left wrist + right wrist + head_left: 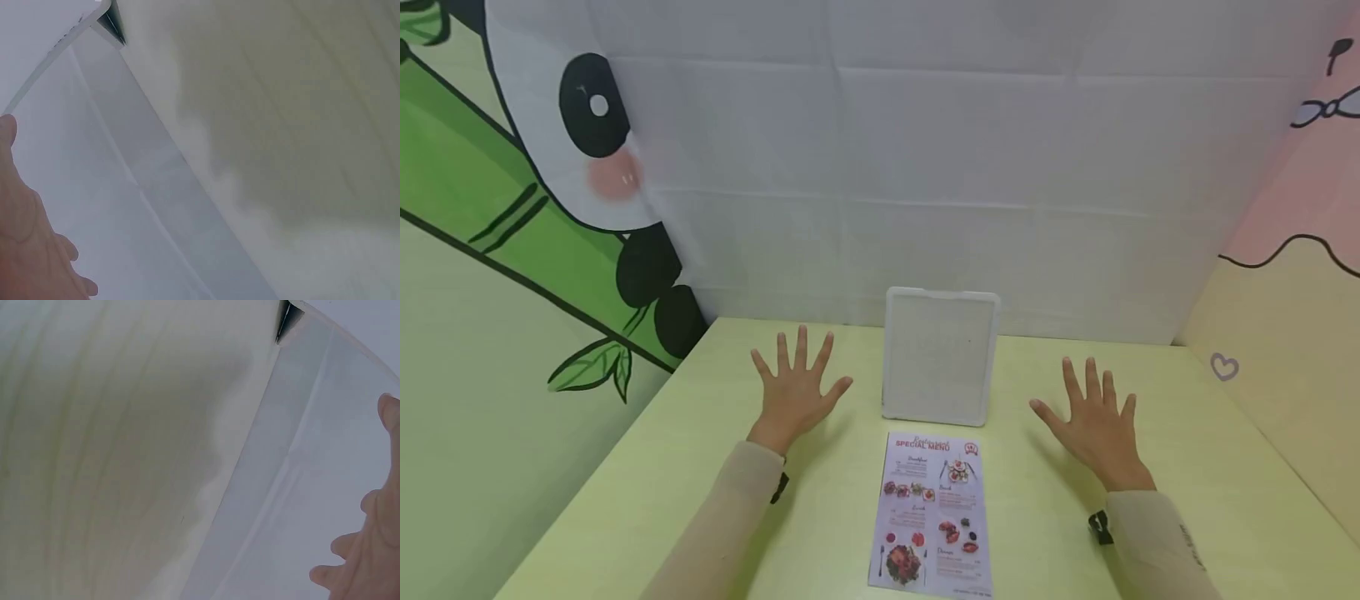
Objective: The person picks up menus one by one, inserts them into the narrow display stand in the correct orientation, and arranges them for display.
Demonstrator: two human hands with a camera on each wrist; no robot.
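My left hand (pixel 793 400) is spread over the left half of the table, fingers straight and apart, holding nothing. On the other side my right hand (pixel 1097 429) has its fingers fanned out too, with nothing in it. Between the two hands a white rectangular frame-like stand (pixel 938 357) is propped upright. In front of it lies a printed menu sheet (pixel 931 515), headed "Special Menu" and showing food pictures. Each wrist view catches part of its own hand, the left one (pixel 31 244) at the left edge and the right one (pixel 375 544) at the right edge.
The pale yellow table (pixel 1037 533) ends at a white cloth (pixel 925 150) hung behind it. A wall painted with a panda and bamboo (pixel 490 158) borders the left side. A pink and cream wall (pixel 1292 333) runs along the right.
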